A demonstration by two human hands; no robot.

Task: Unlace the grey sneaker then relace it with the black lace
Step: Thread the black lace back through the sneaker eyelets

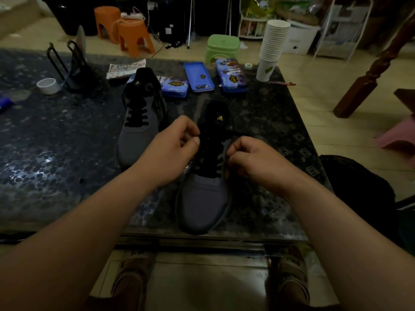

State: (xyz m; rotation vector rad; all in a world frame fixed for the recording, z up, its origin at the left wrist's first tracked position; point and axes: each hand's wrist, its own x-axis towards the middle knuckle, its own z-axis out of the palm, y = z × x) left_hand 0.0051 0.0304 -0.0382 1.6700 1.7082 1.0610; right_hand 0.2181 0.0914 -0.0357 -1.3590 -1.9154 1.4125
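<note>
Grey sneaker point(203, 203) sits at the near edge of the table point(56, 142), lengthwise toward me, toe pointing at me and heel away. Left hand point(170, 153) has a closed pinch grip on the black lace point(211, 151) up by the tongue. Right hand point(253, 158) is curled tight, its grip on the shoe's right eyelet edge. Another sneaker point(141, 122) sits just left of it. Further back, paper cups point(274, 46) are nested in one tall stack, and I can't make out what's inside the blue cases point(198, 77).
</note>
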